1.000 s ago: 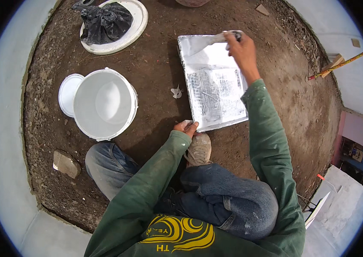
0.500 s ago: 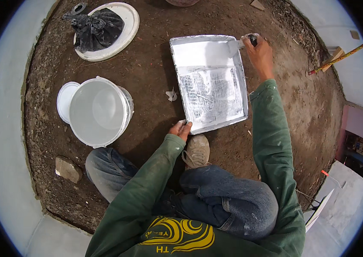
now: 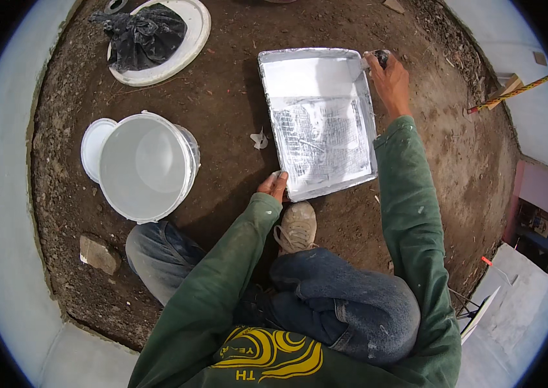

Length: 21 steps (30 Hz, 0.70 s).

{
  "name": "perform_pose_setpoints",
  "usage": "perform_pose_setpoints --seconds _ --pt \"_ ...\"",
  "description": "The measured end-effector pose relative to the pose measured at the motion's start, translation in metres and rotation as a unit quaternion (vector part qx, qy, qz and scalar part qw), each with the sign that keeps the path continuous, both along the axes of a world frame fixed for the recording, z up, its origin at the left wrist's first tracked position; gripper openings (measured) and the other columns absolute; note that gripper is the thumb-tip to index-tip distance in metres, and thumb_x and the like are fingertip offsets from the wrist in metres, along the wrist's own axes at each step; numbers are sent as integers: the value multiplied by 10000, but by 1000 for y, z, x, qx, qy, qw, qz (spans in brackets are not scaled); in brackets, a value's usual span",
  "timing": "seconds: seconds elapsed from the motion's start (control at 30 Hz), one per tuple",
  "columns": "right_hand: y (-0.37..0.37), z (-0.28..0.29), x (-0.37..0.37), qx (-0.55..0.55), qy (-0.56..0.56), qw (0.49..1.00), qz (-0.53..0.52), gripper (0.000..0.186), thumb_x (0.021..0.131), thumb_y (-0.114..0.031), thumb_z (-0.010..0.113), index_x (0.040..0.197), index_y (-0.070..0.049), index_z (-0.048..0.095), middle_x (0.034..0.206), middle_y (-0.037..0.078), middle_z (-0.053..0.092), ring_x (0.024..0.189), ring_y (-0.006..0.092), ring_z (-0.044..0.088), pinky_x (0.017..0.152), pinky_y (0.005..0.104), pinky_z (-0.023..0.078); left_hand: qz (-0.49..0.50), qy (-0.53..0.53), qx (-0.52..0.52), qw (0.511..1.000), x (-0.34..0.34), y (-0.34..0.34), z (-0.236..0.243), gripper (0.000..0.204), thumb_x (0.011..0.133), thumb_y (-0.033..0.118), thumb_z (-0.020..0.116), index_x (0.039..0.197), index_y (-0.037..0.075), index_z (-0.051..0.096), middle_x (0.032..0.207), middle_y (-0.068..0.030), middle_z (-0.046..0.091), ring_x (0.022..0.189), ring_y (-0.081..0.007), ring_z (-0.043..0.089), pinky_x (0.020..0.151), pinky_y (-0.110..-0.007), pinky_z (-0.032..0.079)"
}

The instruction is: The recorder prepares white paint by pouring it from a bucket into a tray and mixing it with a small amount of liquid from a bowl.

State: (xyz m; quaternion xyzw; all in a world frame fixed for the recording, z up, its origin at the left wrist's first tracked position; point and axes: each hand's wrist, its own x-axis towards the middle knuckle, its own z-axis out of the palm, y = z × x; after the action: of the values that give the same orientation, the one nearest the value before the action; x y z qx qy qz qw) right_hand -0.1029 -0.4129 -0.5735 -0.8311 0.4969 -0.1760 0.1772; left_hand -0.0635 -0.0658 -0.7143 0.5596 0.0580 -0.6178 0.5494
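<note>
A paint tray [image 3: 371,136] coated in white paint lies tilted slightly on the ground ahead of me, wet paint pooled in its far end and a ribbed slope at the near end. My left hand [image 3: 273,185] pinches its near left corner, thumb over the rim. At the far right corner, my right hand [image 3: 389,81] is closed round a tool with a dark, rounded handle end [image 3: 382,58]. The tool's pale working end reaches over the tray's rim; its exact kind is unclear.
Left of the tray stands an open white bucket [image 3: 141,168], with a white lid [image 3: 93,147] beside it. Farther off, a knotted black plastic bag [image 3: 151,39] rests on a large round lid [image 3: 191,48]. A stone [image 3: 98,253] lies near my left knee. Pale walls [image 3: 2,194] enclose the dirt floor.
The view has shifted slightly, so the bucket and bag sit a little farther left and up. Both hands keep their holds on the tray corner and the tool.
</note>
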Motion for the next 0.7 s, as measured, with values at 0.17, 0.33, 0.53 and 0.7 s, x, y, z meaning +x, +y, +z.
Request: perform_pose_setpoints --seconds 0.17,0.33,0.53,0.7 --pt "12 -7 13 -16 -10 999 41 408 855 -383 594 855 24 612 754 246 627 729 413 622 665 433 470 0 -57 -73 996 -2 1 -5 435 924 395 562 1162 31 562 1056 -58 613 924 -162 588 788 -331 495" --pt "25 -2 24 21 -21 999 36 413 858 -380 589 849 32 609 746 245 625 723 411 623 662 429 471 -36 -147 -58 987 2 0 2 418 926 393 562 1089 10 598 965 -48 618 876 -132 564 761 -307 476" --pt "39 -1 42 38 -27 997 56 410 857 -378 589 855 31 612 728 244 623 716 413 621 670 441 475 -10 -141 -78 987 3 -3 11 402 927 393 563 1032 8 614 922 -24 613 842 -111 533 744 -283 446" --pt "56 0 60 7 -51 993 102 394 859 -363 585 848 30 613 691 240 616 682 413 620 639 441 486 -8 -148 -110 983 3 -3 6 379 929 382 561 1001 15 620 919 -13 617 838 -105 521 748 -281 435"
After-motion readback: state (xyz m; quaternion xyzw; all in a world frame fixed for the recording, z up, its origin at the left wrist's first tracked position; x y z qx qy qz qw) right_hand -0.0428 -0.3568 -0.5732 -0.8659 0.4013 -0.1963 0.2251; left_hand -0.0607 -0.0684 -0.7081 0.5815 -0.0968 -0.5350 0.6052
